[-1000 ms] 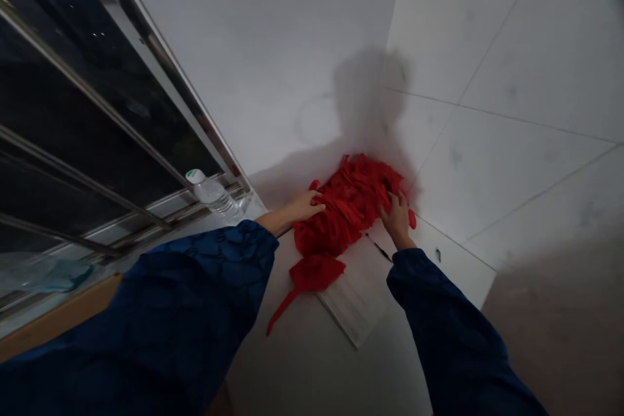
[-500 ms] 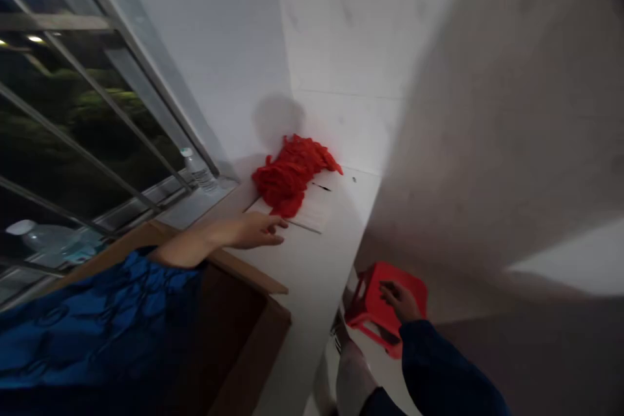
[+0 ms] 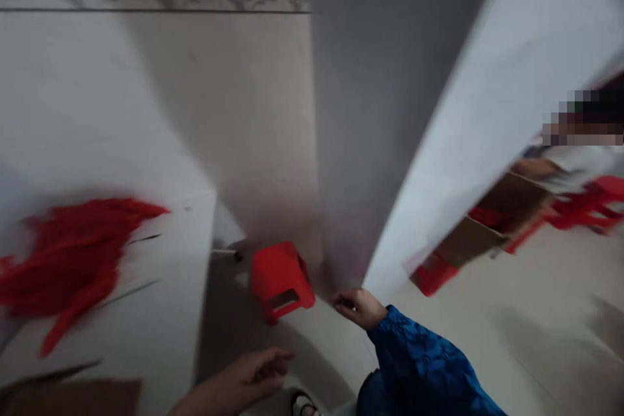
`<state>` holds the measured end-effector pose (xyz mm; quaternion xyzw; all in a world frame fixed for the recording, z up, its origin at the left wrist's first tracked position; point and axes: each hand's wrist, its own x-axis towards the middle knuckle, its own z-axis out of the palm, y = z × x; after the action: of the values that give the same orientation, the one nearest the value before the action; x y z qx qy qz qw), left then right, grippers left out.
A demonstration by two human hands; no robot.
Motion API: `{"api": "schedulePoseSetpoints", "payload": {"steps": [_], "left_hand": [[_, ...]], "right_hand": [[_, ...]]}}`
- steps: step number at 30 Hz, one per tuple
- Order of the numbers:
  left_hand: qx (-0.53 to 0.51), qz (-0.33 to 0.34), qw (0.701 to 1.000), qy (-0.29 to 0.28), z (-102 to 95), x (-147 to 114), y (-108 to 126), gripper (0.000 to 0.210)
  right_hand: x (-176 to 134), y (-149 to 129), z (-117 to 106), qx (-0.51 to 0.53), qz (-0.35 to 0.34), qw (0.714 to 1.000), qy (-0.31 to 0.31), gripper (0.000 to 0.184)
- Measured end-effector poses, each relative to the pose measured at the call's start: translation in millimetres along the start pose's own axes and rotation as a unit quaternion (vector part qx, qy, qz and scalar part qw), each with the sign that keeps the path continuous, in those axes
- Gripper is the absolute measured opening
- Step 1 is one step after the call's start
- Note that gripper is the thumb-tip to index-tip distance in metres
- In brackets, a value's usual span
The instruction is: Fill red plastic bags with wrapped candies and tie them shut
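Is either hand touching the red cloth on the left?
No, the red cloth lies on the white tabletop, apart from left hand and right hand.

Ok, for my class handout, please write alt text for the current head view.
A person's left hand and right hand, both apparently empty, hang in midair, with a red stool on the pale floor beyond. At the picture's left, crumpled red material lies on a white table.

The light is dim and uneven. Beyond the left fingers, a broad, soft-edged shadow slants down the pale wall. Blur smears the red cloth left of them; far right of the right fingers, coarse pixelation masks a patch.
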<state>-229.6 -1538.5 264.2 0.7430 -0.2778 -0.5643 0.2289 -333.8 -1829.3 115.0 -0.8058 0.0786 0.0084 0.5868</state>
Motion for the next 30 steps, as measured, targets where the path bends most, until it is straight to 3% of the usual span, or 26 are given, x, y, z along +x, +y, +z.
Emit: {"api": "schedulePoseSetpoints", "payload": {"steps": [3, 7, 10, 12, 17, 21, 23, 27, 30], "left_hand": [[-0.01, -0.01, 0.999, -0.033, 61.5, 98.2, 42.6, 0.065], [0.01, 0.032, 0.997, -0.063, 144.4, 223.8, 136.0, 0.069], [-0.003, 0.053, 0.997, -0.049, 193.7, 287.5, 209.7, 0.067], [-0.009, 0.054, 0.997, -0.048, 215.3, 316.6, 248.5, 0.064], [-0.012, 0.044, 0.996, -0.073, 235.4, 387.3, 307.0, 0.055], [-0.021, 0.045, 0.997, -0.059, 232.2, 475.7, 354.9, 0.053], [-0.073, 0.055, 0.994, -0.061, 228.6, 526.7, 393.7, 0.057], [-0.167, 0.088, 0.979, -0.075, 218.4, 628.4, 493.3, 0.057], [-0.193, 0.086, 0.975, -0.072, 213.6, 712.4, 564.2, 0.048]], "right_hand": [[-83.8, 47.9, -96.8, -0.009, 0.055, 0.996, 0.064, 0.022], [-191.7, 119.9, -229.8, -0.01, 0.124, 0.982, 0.142, 0.03], [-243.1, 168.6, -315.2, -0.002, 0.151, 0.976, 0.155, 0.033], [-258.5, 199.9, -366.6, 0.004, 0.163, 0.975, 0.153, 0.034], [-243.4, 281.5, -495.8, 0.012, 0.172, 0.972, 0.158, 0.035], [-202.4, 337.9, -611.6, -0.006, 0.176, 0.968, 0.18, 0.033], [-179.1, 359.3, -672.9, -0.03, 0.186, 0.963, 0.194, 0.03], [-129.1, 400.2, -793.5, -0.097, 0.226, 0.947, 0.208, 0.024], [-82.2, 442.7, -870.7, -0.139, 0.263, 0.933, 0.201, 0.025]]}}
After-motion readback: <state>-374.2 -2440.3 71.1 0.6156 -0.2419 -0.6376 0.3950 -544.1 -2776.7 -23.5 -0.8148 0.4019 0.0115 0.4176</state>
